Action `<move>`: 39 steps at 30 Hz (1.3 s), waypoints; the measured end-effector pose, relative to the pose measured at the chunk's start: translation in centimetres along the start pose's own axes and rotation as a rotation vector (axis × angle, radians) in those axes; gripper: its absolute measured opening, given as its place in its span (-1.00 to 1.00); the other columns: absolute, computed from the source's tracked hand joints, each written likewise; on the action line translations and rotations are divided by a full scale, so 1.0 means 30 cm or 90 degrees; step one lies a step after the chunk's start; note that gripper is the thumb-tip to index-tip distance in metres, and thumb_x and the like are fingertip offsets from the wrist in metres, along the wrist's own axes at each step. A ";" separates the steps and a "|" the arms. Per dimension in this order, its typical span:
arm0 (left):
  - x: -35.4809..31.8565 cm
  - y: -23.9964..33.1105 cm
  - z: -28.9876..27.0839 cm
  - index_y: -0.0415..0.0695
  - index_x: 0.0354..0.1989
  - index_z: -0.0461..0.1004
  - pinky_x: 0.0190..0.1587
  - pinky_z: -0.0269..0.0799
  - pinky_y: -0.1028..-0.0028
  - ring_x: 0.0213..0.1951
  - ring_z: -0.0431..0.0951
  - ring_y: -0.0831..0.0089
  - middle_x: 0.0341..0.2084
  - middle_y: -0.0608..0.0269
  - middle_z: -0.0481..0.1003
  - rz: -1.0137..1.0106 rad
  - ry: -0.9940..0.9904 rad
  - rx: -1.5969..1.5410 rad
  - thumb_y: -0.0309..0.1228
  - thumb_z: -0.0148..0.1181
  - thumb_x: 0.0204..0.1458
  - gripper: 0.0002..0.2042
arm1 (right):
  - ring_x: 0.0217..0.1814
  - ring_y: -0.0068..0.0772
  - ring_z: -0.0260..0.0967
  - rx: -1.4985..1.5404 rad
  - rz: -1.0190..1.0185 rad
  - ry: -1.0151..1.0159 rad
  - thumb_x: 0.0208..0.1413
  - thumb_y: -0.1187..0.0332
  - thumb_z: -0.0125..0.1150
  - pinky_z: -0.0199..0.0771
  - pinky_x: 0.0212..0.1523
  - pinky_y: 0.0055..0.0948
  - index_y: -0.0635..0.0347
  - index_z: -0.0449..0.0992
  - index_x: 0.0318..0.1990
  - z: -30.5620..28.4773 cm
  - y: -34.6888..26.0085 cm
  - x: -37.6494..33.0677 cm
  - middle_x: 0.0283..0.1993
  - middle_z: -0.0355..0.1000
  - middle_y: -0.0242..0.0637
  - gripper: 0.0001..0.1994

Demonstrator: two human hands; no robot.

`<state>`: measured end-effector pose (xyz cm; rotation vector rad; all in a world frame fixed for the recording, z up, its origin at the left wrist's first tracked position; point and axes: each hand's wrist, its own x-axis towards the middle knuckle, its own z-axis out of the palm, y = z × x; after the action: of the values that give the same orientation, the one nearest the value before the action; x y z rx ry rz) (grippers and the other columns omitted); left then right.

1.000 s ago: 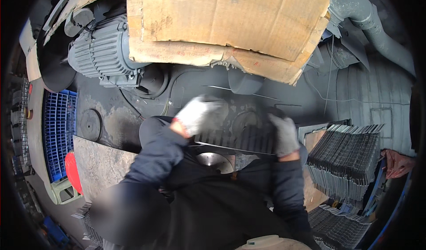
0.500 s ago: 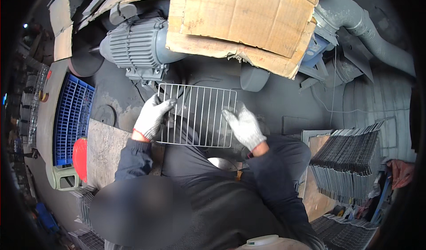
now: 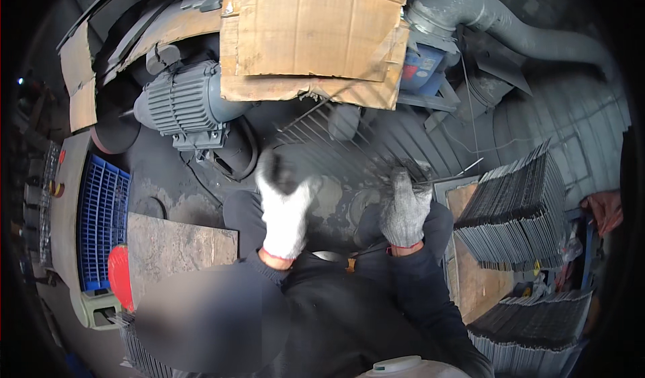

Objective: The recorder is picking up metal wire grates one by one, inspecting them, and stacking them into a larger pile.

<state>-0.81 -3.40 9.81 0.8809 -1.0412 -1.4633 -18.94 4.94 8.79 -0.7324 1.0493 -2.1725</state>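
A wire grid rack (image 3: 349, 143) is held out in front of me, tilted and blurred by motion, its far end under the cardboard sheet (image 3: 316, 32). My left hand (image 3: 283, 207), in a white knit glove with dark fingertips, grips the rack's near left edge. On the near right edge my right hand (image 3: 405, 207), in a grey-white glove, is closed. Both dark sleeves come up from the lower edge.
A grey electric motor (image 3: 185, 106) sits at the upper left. A blue plastic crate (image 3: 101, 220) and a flat board (image 3: 178, 247) lie at the left. Stacks of wire racks (image 3: 514, 213) stand at the right, more below them (image 3: 531, 327). A grey duct (image 3: 484, 22) runs along the upper right.
The rack has swung from flat and crosswise in front of me to tilted away toward the cardboard. Both hands moved down and nearer to my body, still holding it.
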 end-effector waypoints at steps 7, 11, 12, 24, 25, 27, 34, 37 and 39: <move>0.077 -0.183 -0.010 -0.15 -0.13 0.41 -0.05 0.53 0.56 -0.17 0.52 0.64 -0.20 0.33 0.51 -0.017 -0.064 -0.112 -0.64 0.36 0.22 -0.78 | 0.27 -0.19 0.52 0.007 0.044 0.115 0.32 0.65 0.21 0.60 0.26 -0.22 0.19 0.39 0.34 -0.070 0.056 -0.061 0.28 0.50 -0.11 -0.54; 0.106 -0.289 -0.091 -0.10 -0.27 0.37 -0.28 0.40 0.60 -0.40 0.38 0.68 -0.43 0.48 0.40 -0.028 -0.077 0.035 -0.60 0.44 0.18 -0.73 | 0.31 -0.33 0.44 -0.267 -0.041 0.141 0.25 0.65 0.30 0.56 0.25 -0.31 0.21 0.30 0.42 -0.216 0.103 -0.006 0.27 0.46 -0.16 -0.40; 0.111 -0.375 -0.113 -0.10 -0.28 0.37 -0.29 0.40 0.60 -0.40 0.39 0.69 -0.43 0.47 0.41 -0.020 -0.097 0.042 -0.59 0.43 0.18 -0.74 | 0.20 -0.38 0.51 -0.295 0.054 0.018 0.25 0.68 0.30 0.57 0.23 -0.38 0.27 0.40 0.32 -0.262 0.105 0.020 0.20 0.52 -0.21 -0.51; 0.345 -0.706 0.015 -0.22 -0.11 0.49 -0.11 0.51 0.48 -0.25 0.52 0.57 -0.27 0.31 0.59 -0.186 -0.267 0.148 -0.51 0.39 0.25 -0.83 | 0.02 -0.50 0.57 -0.158 0.236 0.079 0.29 0.67 0.29 0.62 0.15 -0.44 0.24 0.59 0.10 -0.549 0.307 0.295 0.03 0.62 -0.35 -0.73; 0.357 -0.719 -0.010 -0.20 -0.14 0.49 -0.11 0.50 0.47 -0.25 0.50 0.58 -0.33 0.35 0.54 -0.177 -0.243 0.121 -0.48 0.42 0.23 -0.81 | 0.02 -0.50 0.57 -0.160 0.243 0.079 0.29 0.67 0.29 0.62 0.15 -0.44 0.24 0.59 0.10 -0.546 0.347 0.307 0.03 0.62 -0.35 -0.73; 0.377 -0.728 -0.102 -0.18 -0.16 0.48 -0.13 0.48 0.49 -0.26 0.48 0.59 -0.34 0.36 0.52 -0.133 -0.207 0.204 -0.47 0.42 0.24 -0.82 | 0.02 -0.52 0.54 -0.201 0.242 0.028 0.29 0.65 0.29 0.59 0.17 -0.44 0.25 0.58 0.10 -0.510 0.447 0.318 0.02 0.60 -0.37 -0.73; 0.417 -0.665 -0.275 -0.20 -0.13 0.50 -0.13 0.53 0.41 -0.24 0.58 0.46 -0.32 0.25 0.59 -0.192 -0.164 0.210 -0.38 0.41 0.25 -0.79 | -0.03 -0.51 0.54 -0.282 0.265 -0.007 0.26 0.65 0.33 0.58 0.11 -0.43 0.26 0.55 0.09 -0.275 0.496 0.300 -0.02 0.61 -0.35 -0.72; 0.381 -0.656 -0.050 -0.25 -0.09 0.54 -0.03 0.54 0.30 -0.20 0.62 0.21 -0.25 0.05 0.64 -0.118 -0.265 0.256 -0.28 0.40 0.25 -0.72 | -0.02 -0.46 0.59 -0.272 0.281 0.059 0.28 0.67 0.28 0.65 0.01 -0.44 0.29 0.55 0.11 -0.374 0.275 0.326 0.02 0.62 -0.29 -0.72; 0.346 -0.780 0.000 -0.24 -0.05 0.54 -0.03 0.54 0.30 -0.21 0.59 0.27 -0.26 0.05 0.63 -0.175 -0.272 0.203 -0.30 0.39 0.26 -0.72 | -0.03 -0.45 0.60 -0.246 0.281 0.132 0.30 0.66 0.26 0.66 -0.07 -0.48 0.31 0.54 0.11 -0.442 0.252 0.326 0.01 0.62 -0.28 -0.74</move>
<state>-10.24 -12.92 -12.01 0.9862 -1.5498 -1.7962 -32.51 0.50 -2.40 -0.3889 1.5981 -1.7089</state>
